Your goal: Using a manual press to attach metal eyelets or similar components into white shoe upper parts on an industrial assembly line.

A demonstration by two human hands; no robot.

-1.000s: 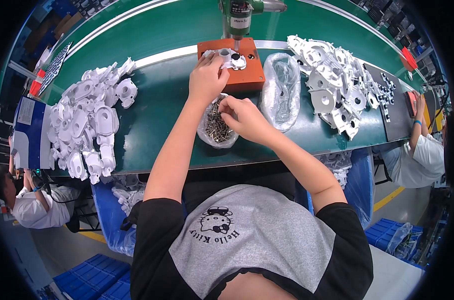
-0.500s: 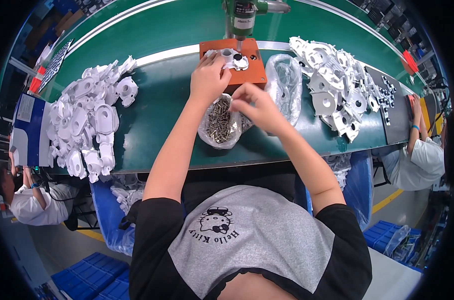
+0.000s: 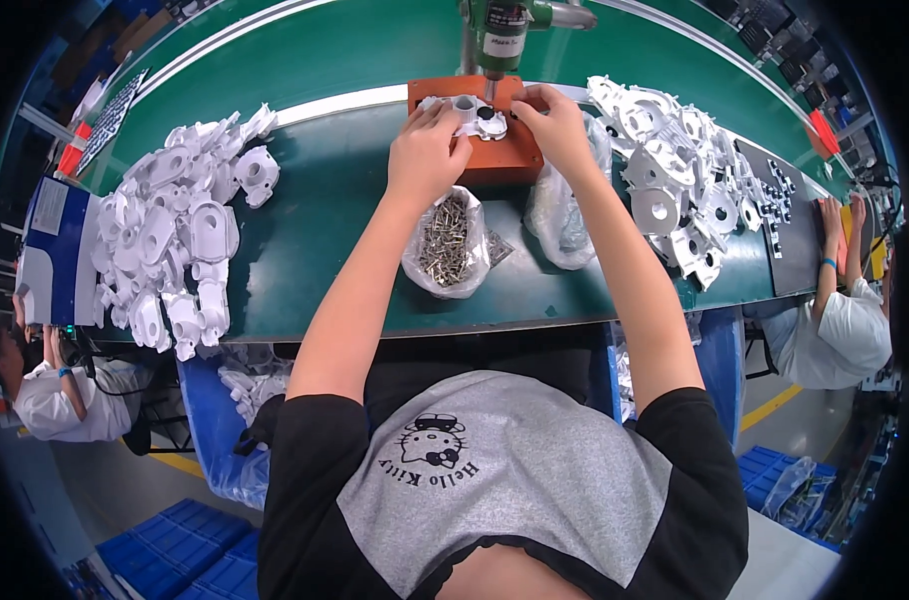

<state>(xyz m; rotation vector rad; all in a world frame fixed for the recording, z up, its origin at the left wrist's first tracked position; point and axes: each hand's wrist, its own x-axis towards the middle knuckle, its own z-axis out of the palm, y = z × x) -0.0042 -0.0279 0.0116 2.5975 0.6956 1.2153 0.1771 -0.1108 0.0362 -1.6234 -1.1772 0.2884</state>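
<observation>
An orange fixture block point(image 3: 495, 153) stands at the far side of the green bench, bearing a white plastic part point(image 3: 492, 125) with a round collar and a black piece in it. My left hand point(image 3: 427, 152) grips the left end of this part, fingers bent over it. At the block's right edge, my right hand point(image 3: 558, 125) has thumb and index finger brought together; anything between them is too small to make out. A green machine head point(image 3: 503, 40) points its metal tip down just above the part. Nearer me, an open plastic bag of screws point(image 3: 447, 245) sits below my left hand.
Piles of white plastic parts lie at left point(image 3: 170, 225) and right point(image 3: 660, 165). A clear plastic bag point(image 3: 563, 225) is beneath my right forearm. Small black pieces point(image 3: 778, 195) rest on a dark board at far right. Other people work at both sides.
My right hand has moved from above the screw bag up and away to the right edge of the orange block. My left hand stays on the white plastic part.
</observation>
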